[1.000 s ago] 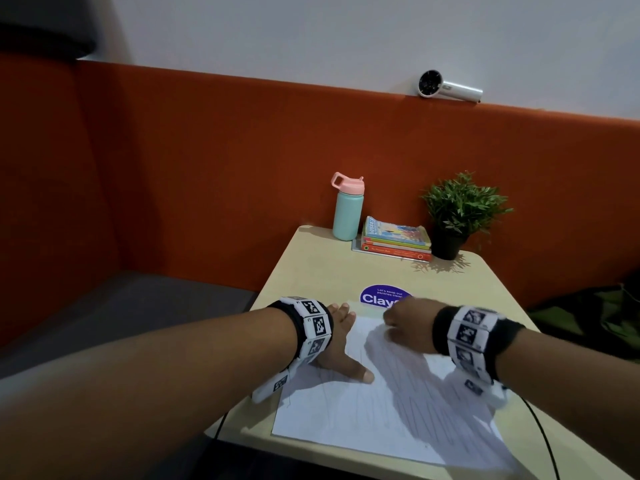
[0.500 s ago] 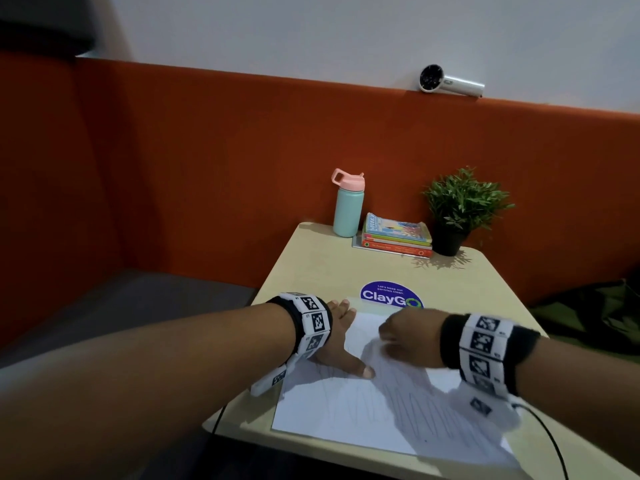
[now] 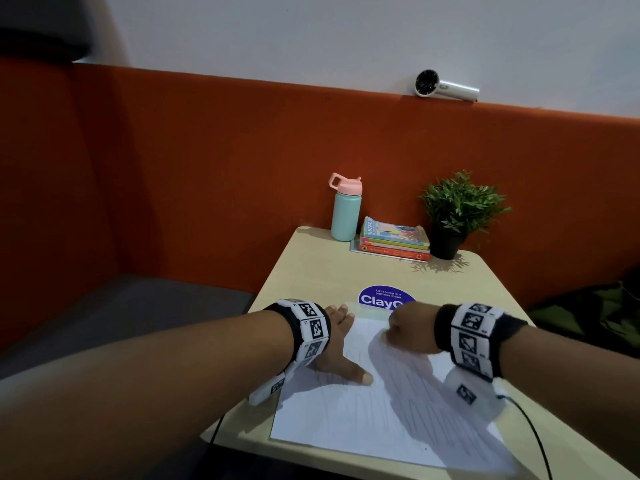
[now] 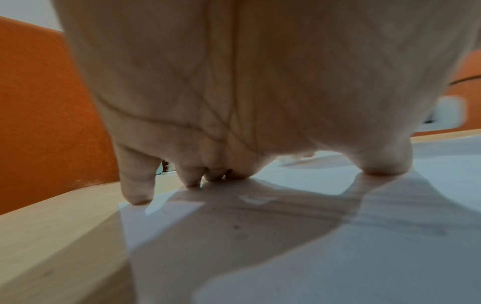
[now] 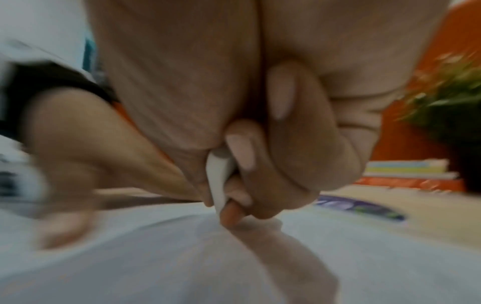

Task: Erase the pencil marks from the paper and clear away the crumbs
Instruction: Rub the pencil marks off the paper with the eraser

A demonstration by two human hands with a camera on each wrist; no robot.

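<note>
Your right hand (image 3: 410, 329) works at the far edge of the paper (image 3: 349, 420); its fingers (image 5: 242, 150) are clamped on a white eraser (image 5: 220, 179). The faint pencil marks (image 3: 408, 403) lie nearer you, strokes running toward you. Your left hand (image 3: 334, 344) lies flat, fingers apart, pinning the sheet's left edge on the surface (image 3: 311, 268). Only the right wrist view shows the eraser; the head view hides it.

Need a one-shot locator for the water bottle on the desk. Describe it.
Follow the beige table to its far edge against the orange wall. The water bottle stands upright at the left end of the row there, beside the stacked books. It alone is mint green with a pink lid.
</note>
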